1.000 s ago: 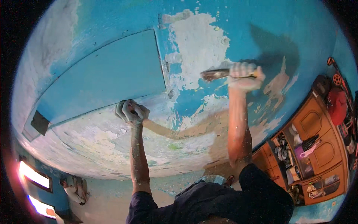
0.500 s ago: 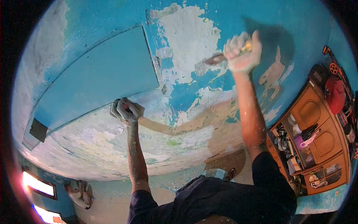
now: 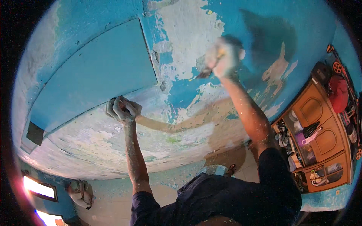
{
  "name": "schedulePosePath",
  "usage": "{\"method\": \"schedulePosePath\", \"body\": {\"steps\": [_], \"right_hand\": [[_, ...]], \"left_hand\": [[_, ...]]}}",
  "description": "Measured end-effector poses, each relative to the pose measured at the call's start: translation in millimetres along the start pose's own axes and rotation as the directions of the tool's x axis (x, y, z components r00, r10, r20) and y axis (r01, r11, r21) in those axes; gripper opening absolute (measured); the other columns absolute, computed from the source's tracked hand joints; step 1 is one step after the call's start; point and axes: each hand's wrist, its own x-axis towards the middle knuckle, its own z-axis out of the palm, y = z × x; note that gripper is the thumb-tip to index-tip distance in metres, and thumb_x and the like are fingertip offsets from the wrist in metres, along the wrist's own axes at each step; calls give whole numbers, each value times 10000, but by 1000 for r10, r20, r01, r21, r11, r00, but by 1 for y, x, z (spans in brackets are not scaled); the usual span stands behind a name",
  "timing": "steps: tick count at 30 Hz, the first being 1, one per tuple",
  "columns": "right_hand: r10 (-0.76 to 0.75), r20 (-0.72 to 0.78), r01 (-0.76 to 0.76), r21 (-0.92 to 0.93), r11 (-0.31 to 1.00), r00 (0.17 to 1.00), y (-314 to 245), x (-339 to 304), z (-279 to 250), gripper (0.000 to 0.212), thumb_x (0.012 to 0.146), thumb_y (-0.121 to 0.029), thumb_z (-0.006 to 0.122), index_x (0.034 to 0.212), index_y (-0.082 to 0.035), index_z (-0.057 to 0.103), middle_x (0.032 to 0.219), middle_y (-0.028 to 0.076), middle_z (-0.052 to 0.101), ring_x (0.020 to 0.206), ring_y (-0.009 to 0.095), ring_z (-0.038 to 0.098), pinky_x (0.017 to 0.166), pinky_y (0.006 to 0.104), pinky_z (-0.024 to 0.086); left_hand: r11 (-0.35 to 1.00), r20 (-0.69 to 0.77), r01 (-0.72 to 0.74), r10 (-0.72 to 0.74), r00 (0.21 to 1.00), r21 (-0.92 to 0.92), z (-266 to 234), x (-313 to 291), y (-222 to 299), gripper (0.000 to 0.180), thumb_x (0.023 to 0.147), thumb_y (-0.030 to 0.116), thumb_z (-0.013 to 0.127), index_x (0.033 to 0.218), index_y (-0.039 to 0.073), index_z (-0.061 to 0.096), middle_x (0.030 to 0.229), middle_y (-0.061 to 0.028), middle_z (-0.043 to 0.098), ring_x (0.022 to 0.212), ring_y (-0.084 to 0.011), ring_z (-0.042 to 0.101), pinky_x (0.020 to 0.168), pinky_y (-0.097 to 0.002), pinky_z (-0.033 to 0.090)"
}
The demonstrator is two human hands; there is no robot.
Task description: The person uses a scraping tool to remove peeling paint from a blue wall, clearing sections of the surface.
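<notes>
A scraper [image 3: 205, 73] with a dark blade and a yellowish handle is in my right hand [image 3: 225, 56], which is closed round it and blurred by motion. Its blade is at the edge of a bare grey patch, against the peeling blue wall [image 3: 260, 22]; contact cannot be made out. My left hand [image 3: 122, 109], coated in pale dust, rests at the lower edge of a flat blue panel [image 3: 98, 67]. The fingers there are curled inward, and something reddish-brown shows between them that I cannot make out.
An orange-brown wooden cabinet [image 3: 326, 141] with cluttered shelves stands at the right. A red bag [image 3: 338, 94] lies on it. Paint flakes litter the floor [image 3: 158, 192] below. Bright windows [image 3: 39, 186] and a pale bundled shape [image 3: 81, 194] are at lower left.
My right hand has swung left and slightly down with the scraper, whose blade now points down-left. My left hand keeps its place at the panel's edge; the view has shifted slightly.
</notes>
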Motion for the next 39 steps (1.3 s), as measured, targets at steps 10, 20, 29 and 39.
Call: {"method": "schedulePosePath", "body": {"steps": [10,20,29,39], "right_hand": [[-176,-538,473,486,735,825,-32,-19,-47,455,828,-444,428,500,-135,367,421,0,296,351,150,263,352,281,238],[-359,-138,383,434,815,923,2,-26,-38,335,826,-374,421,590,-136,404,510,6,363,421,162,309,420,308,311],[-681,131,691,-51,721,721,-21,-83,17,185,815,-166,503,696,-29,464,663,59,463,631,215,433,616,356,359],[-450,470,620,-732,283,760,31,-151,-13,155,682,-127,607,774,-37,519,1074,193,498,995,377,509,878,454,383]], "left_hand": [[1000,-35,-11,11,999,7,-3,1,-4,204,739,100,546,921,9,568,982,-140,523,912,-283,470,790,-406,373],[997,17,-73,74,997,-23,8,8,12,188,736,63,530,903,-16,564,935,-150,521,876,-289,478,777,-400,375],[999,-3,-4,4,1000,54,-7,-12,32,291,748,113,630,987,6,503,980,-119,524,916,-286,479,787,-389,374],[-558,997,827,-42,60,-73,32,19,225,118,885,82,547,876,-14,615,764,-71,627,618,-109,567,588,-256,462]]}}
